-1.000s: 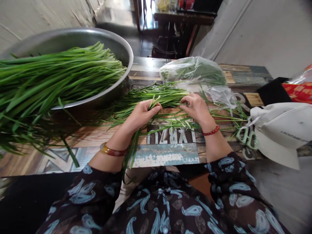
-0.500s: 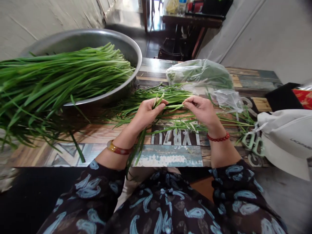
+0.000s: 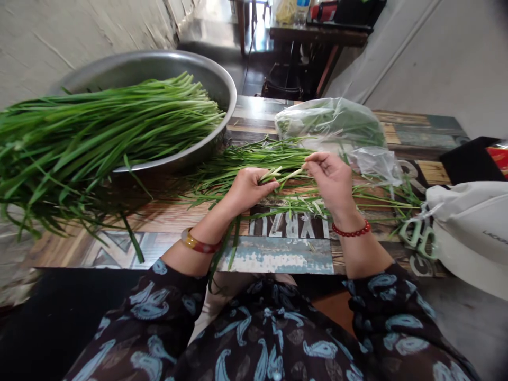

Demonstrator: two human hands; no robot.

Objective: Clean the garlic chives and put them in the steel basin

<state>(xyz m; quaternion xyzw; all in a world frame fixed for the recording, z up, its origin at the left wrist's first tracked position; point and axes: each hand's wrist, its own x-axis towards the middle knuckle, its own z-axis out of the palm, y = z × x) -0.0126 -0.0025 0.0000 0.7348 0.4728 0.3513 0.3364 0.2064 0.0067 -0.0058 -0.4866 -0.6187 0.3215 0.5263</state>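
Observation:
My left hand (image 3: 252,188) is wrapped round a few green stalks, their pale ends poking out past the thumb and their leaves hanging below over the table edge. The fingertips of my right hand (image 3: 331,177) pinch the pale tip of a stalk (image 3: 292,173) that reaches across from the left hand. Behind both hands a loose pile of green stalks (image 3: 254,157) lies on the wooden table (image 3: 278,254). A large bunch of long green leaves (image 3: 119,127) rests in a metal basin (image 3: 206,63) at the left and hangs over its rim.
A clear plastic bag (image 3: 333,119) of greens lies behind the pile. On the right are pale green scissors handles (image 3: 420,238), a white cap (image 3: 468,233) and a black box (image 3: 472,159). Another table (image 3: 317,36) stands farther back.
My right hand has risen slightly and now pinches a stalk tip higher up. My left hand has turned and dropped a little, its stalks now pointing right. The view has shifted slightly.

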